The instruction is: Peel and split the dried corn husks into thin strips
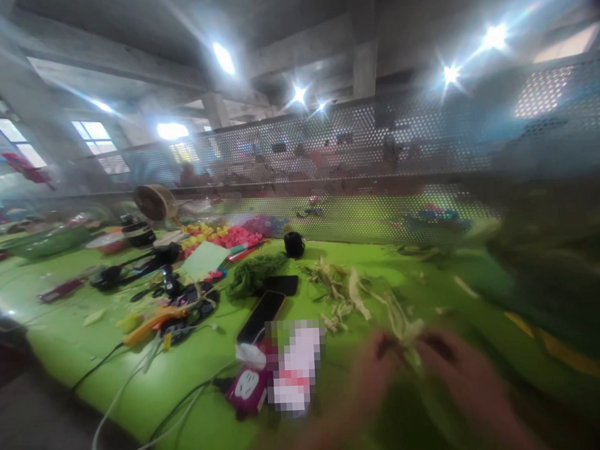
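Observation:
A pale yellow-green, husk-like strip [399, 319] stands up between my two hands above the green table [207, 368]. My left hand [374, 368] pinches it from the left, fingertips pressed together. From the right, my right hand [452, 361] closes its fingers on the same strip, close to the left hand. Blur hides the exact fingertips and what the strip is made of. Just beyond the hands lies a loose pile of similar pale strips [335, 280].
Left of my hands are phones [261, 316], a purple tissue pack [247, 388] and an orange-handled glue gun [155, 324] with trailing cables. Green netting [255, 273], a small black pot [294, 245] and pink and yellow pieces [231, 236] lie farther back. A perforated metal screen [337, 157] borders the table.

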Available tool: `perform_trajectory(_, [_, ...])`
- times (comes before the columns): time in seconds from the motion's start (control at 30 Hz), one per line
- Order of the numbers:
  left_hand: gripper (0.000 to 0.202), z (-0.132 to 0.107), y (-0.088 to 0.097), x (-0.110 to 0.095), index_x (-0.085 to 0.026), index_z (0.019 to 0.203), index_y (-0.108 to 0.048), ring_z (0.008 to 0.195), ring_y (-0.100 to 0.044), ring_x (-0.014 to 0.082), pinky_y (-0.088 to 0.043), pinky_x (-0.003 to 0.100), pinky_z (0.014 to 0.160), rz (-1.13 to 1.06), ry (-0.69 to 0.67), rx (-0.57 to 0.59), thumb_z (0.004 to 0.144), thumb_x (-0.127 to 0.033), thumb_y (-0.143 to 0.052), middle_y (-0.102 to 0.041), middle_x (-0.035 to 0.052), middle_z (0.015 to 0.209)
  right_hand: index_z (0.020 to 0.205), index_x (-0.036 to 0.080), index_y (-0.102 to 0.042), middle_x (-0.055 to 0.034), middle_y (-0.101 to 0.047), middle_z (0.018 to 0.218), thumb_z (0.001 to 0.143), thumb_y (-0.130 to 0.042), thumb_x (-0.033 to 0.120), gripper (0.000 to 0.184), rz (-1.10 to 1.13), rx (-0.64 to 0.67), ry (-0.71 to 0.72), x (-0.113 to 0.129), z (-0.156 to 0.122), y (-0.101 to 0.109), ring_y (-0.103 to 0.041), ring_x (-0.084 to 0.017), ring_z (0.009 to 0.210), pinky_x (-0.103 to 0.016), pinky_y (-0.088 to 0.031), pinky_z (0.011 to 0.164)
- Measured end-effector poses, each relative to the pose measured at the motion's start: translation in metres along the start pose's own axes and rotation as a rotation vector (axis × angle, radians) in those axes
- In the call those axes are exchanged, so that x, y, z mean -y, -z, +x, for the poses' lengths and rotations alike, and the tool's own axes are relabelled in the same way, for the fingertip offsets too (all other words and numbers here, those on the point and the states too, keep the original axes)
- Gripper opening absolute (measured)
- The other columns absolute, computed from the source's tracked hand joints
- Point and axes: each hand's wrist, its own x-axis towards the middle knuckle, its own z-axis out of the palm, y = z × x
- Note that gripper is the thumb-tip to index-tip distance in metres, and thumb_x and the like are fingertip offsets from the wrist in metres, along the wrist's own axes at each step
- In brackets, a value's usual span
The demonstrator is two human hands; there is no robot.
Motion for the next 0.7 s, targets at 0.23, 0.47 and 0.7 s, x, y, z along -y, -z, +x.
perform_trajectory(0.23, [0.012,-0.003,-0.002,0.0,-0.016,0.083,-0.06,0.077,-0.051,0.015,-0.039,0.026,0.072,0.054,-0.009,-0.021,0.083,-0.027,-0.056,-0.06,0.0013,0.08,0.076,0.024,-0.069,-0.002,-0.074,0.07,0.076,-0.057,0.045,0.024,-0.175,-0.041,0.107,-0.006,-0.003,0.001,-0.066,-0.021,0.061,-0.028,-0.046,0.054])
perform_trajectory(0.47, [0.006,-0.003,-0.004,-0.001,-0.017,0.077,-0.062,0.071,-0.05,0.0144,-0.04,0.025,0.069,0.142,-0.027,-0.054,0.079,-0.022,-0.058,-0.06,0.0001,0.073,0.076,0.027,-0.069,-0.0015,-0.071,0.068,0.08,-0.056,0.043,0.021,-0.302,-0.132,0.371,-0.016,-0.007,-0.002,-0.064,-0.018,0.058,-0.028,-0.048,0.057])
perform_trajectory(0.7, [0.006,-0.001,-0.003,0.001,-0.017,0.081,-0.063,0.073,-0.054,0.0147,-0.042,0.026,0.072,0.08,-0.069,-0.064,0.079,-0.019,-0.058,-0.061,0.0009,0.076,0.074,0.025,-0.068,-0.0004,-0.073,0.067,0.072,-0.063,0.046,0.022,-0.179,-0.068,0.168,-0.012,0.004,0.0,-0.066,-0.019,0.06,-0.027,-0.049,0.057])
